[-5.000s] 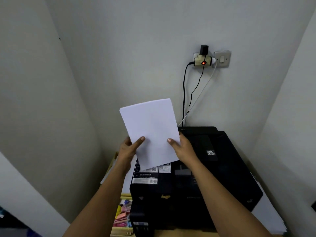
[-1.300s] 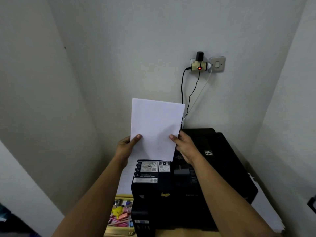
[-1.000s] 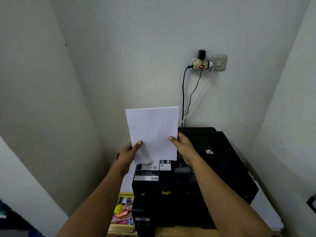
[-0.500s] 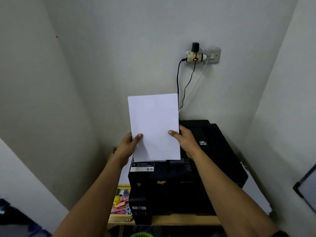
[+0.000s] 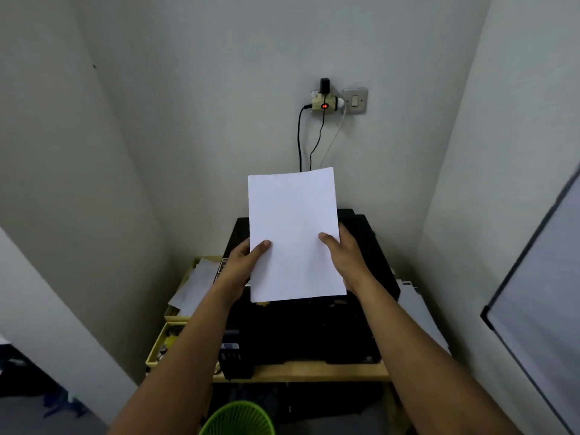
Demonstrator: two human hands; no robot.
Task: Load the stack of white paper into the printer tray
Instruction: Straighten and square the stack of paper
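Since half a second ago the stack of white paper [image 5: 295,237] has come closer and lower in the view, so that its bottom edge now crosses the front half of the printer [image 5: 314,328] top, where before it ended near the label at the printer's rear left. More of the scene below the printer shows now too: the front edge of the wooden worktop [image 5: 314,370] and a green mesh basket [image 5: 238,419] beneath it.

Both hands grasp the stack, which is held upright above the printer, leaning slightly away toward the wall. On the stack's left edge the left hand [image 5: 243,262] pinches it, thumb lying on the near face and fingers hidden behind. At the right edge the right hand [image 5: 345,255] holds it the same way, thumb on the near face. No part of the paper visibly sits in a tray; whether it touches the printer cannot be told.

Left of the printer lie loose sheets [image 5: 194,284] on a yellow tray [image 5: 157,350] of small coloured items. Above the printer, on the wall, an adapter [image 5: 324,103] with a red light sits beside a switch [image 5: 354,100], its cables [image 5: 301,136] dropping behind the paper. Right of the printer stands a dark-framed whiteboard [image 5: 539,293].
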